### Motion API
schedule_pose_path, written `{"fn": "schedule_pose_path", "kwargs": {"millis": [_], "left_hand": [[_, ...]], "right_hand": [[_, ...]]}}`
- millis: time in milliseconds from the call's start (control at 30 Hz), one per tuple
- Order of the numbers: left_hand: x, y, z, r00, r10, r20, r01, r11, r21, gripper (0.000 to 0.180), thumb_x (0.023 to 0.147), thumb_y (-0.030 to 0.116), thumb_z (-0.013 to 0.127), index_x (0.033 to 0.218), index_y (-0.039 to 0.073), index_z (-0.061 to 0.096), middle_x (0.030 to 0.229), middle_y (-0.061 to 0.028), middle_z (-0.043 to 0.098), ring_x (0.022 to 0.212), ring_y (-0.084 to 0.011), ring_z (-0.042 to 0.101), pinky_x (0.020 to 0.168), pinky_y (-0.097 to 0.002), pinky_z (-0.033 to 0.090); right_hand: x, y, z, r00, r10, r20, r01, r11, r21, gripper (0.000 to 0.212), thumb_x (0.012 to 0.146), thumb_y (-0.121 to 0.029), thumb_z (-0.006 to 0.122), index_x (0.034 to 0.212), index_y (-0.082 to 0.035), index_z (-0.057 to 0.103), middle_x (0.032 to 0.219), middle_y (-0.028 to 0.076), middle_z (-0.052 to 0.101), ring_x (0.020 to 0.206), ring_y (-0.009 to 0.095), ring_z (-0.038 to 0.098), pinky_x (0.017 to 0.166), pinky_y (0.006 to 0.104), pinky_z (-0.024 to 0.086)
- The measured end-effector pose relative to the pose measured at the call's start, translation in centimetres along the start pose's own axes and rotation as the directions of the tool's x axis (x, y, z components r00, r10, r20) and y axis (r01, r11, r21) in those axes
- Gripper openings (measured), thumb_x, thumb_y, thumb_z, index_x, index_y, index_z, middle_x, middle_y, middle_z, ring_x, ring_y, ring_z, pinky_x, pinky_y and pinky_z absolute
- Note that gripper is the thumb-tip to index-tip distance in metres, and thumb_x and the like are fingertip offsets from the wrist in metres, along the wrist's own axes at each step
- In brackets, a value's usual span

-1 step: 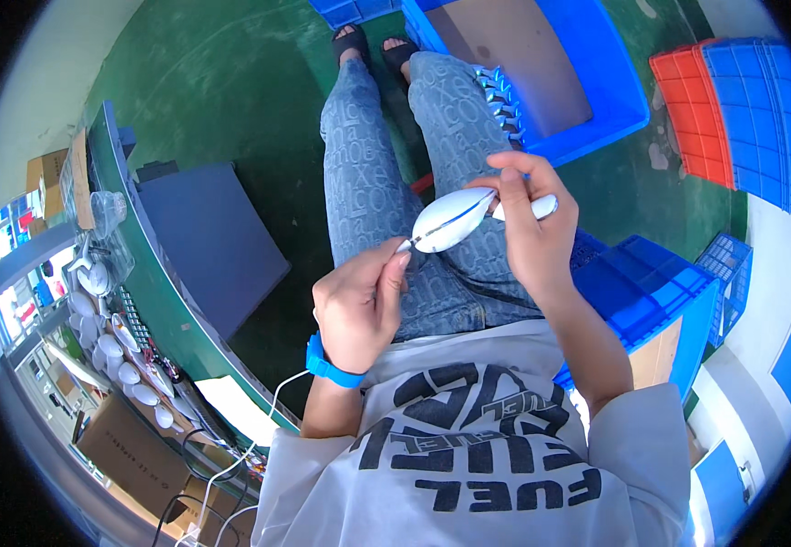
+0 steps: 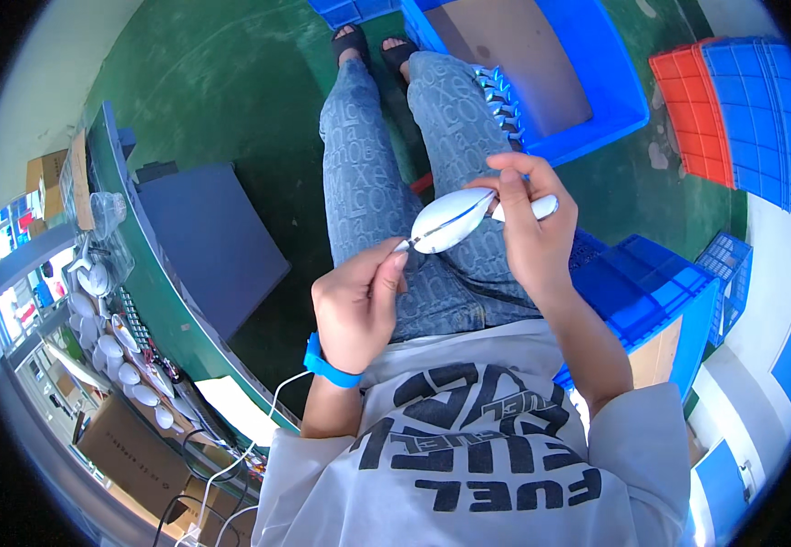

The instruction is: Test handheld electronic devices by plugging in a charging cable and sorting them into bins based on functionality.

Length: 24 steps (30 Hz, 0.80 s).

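Above my lap is a glossy white, leaf-shaped part (image 2: 455, 221) with a dark seam running along its length. My left hand (image 2: 356, 296), wearing a blue wristband (image 2: 330, 362), pinches its narrow lower-left end between thumb and forefinger. At the upper-right end, the fingers of my right hand (image 2: 539, 228) close around the part. A white rounded piece (image 2: 544, 207) sticks out past that hand's fingers; whether it belongs to the same part I cannot tell.
On the left, a green-edged bench (image 2: 163, 296) carries several white oval pieces (image 2: 128, 373), cables and cardboard boxes (image 2: 131, 456). A large blue bin (image 2: 628, 105) stands ahead right, with shiny bluish curved pieces (image 2: 502, 102) beside my knee. Red (image 2: 692, 109) and blue crates (image 2: 765, 114) are further right.
My left hand has shifted very slightly, still pinching the white part. Otherwise the two pictures look the same.
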<state>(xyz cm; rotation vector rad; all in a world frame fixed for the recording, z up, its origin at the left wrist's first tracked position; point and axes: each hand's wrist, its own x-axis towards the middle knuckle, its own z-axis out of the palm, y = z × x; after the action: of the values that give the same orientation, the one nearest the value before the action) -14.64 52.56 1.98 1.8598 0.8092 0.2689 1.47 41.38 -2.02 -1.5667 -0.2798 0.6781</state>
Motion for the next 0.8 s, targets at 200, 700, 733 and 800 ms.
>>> {"fn": "schedule_pose_path", "kwargs": {"millis": [200,700,733,800], "left_hand": [[-0.1,-0.2,0.0,0.998,0.061,-0.032,-0.06,0.997,0.057,0.013,0.089,0.004,0.065,0.099,-0.003,0.068,0.067,-0.0124,0.064,0.055,-0.0171,0.062,0.053,-0.0263,0.048],[0.0,-1.1,0.1,0.997,0.054,0.047,-0.056,0.997,0.048,0.011,0.088,0.005,0.065,0.095,-0.003,0.068,0.062,-0.0113,0.06,0.052,-0.0216,0.061,0.05,-0.0294,0.046],[0.0,-1.1,0.1,0.997,0.048,0.064,-0.051,0.997,0.049,0.011,0.089,0.005,0.064,0.096,-0.003,0.067,0.063,-0.0114,0.061,0.053,-0.0214,0.061,0.05,-0.0297,0.046],[0.2,-1.3,0.1,0.996,0.045,0.081,-0.049,0.998,0.05,0.012,0.089,0.006,0.063,0.096,-0.003,0.067,0.064,-0.0114,0.061,0.053,-0.0213,0.062,0.051,-0.0301,0.047]], "right_hand": [[-0.2,-0.2,0.0,1.0,0.018,0.018,-0.019,0.999,0.049,0.016,0.1,-0.011,0.049,0.108,0.0,0.058,0.087,0.014,0.071,0.079,0.013,0.066,0.071,0.0251,0.05],[-1.2,0.3,-0.1,0.999,0.053,0.008,-0.053,0.998,-0.02,0.013,0.098,-0.008,0.05,0.104,-0.002,0.059,0.085,0.013,0.071,0.078,0.012,0.066,0.07,0.0255,0.05],[-1.1,0.3,-0.2,0.999,0.052,0.007,-0.051,0.998,-0.02,0.013,0.098,-0.008,0.05,0.104,-0.002,0.059,0.085,0.013,0.071,0.078,0.012,0.066,0.07,0.0255,0.05],[-1.0,0.2,-0.3,1.0,0.026,0.011,-0.025,0.997,-0.079,0.013,0.098,-0.008,0.05,0.104,-0.001,0.06,0.083,0.013,0.071,0.076,0.014,0.067,0.068,0.0266,0.051]]}}
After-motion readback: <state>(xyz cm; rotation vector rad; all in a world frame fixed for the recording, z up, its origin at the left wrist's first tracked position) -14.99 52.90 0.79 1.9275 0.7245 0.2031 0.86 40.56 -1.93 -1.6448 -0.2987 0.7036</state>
